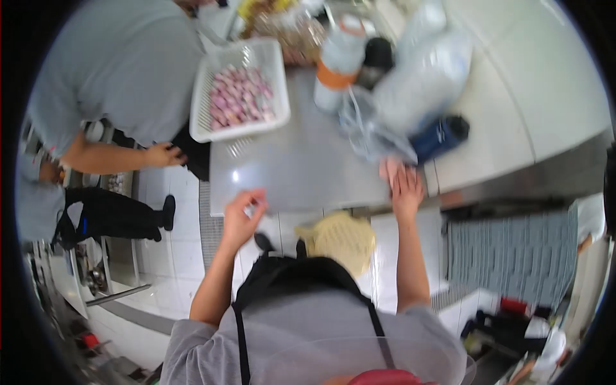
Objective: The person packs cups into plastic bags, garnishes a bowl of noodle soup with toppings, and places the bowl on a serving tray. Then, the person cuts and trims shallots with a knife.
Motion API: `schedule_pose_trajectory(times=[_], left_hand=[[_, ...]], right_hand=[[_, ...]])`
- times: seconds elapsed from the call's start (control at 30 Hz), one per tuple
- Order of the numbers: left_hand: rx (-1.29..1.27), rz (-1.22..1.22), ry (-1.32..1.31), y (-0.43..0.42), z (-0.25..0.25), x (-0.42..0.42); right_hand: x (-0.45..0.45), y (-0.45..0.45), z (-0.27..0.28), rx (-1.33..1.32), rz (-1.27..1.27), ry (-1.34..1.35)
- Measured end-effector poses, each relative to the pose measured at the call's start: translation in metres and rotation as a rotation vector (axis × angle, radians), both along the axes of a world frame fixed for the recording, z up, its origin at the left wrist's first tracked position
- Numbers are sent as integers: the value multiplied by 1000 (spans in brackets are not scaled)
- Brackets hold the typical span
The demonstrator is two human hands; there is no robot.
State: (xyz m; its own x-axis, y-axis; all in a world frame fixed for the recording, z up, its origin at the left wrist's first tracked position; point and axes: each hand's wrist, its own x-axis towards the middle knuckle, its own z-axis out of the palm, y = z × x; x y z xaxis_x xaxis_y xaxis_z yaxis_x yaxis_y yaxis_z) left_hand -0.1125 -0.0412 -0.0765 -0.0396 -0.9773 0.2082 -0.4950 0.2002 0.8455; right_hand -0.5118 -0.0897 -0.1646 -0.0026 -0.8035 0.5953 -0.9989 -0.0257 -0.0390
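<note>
My left hand [242,218] is above the near left edge of the metal table [282,160], its fingers closed on a small pink piece [258,194] that I cannot make out clearly. At the table's right part, my right hand [406,189] lies with fingers spread over a pink cloth [389,170], close to a clear plastic bag [372,138]. A white basket [280,96] holding several peeled shallots [239,96] sits at the back left of the table.
Behind my right hand are a dark blue bottle [441,138], a white bottle with an orange band [338,64] and large clear bags [427,80]. A co-worker [135,70] stands at the left. A yellowish round thing [343,240] is below the near edge.
</note>
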Motion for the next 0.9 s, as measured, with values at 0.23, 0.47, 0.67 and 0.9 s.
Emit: schedule_pose_trajectory(times=[0.23,0.47,0.67,0.9], left_hand=[[-75,-18,93,7,12,38],[-117,6,109,23,16,135],[-63,32,168,20,12,229],[398,-285,-417,-48,-102,284]], right_hand=[[36,8,14,33,-250,-26],[170,19,55,-268,233,-407],[331,17,88,-298,395,-526],[394,67,69,-228,378,-665]])
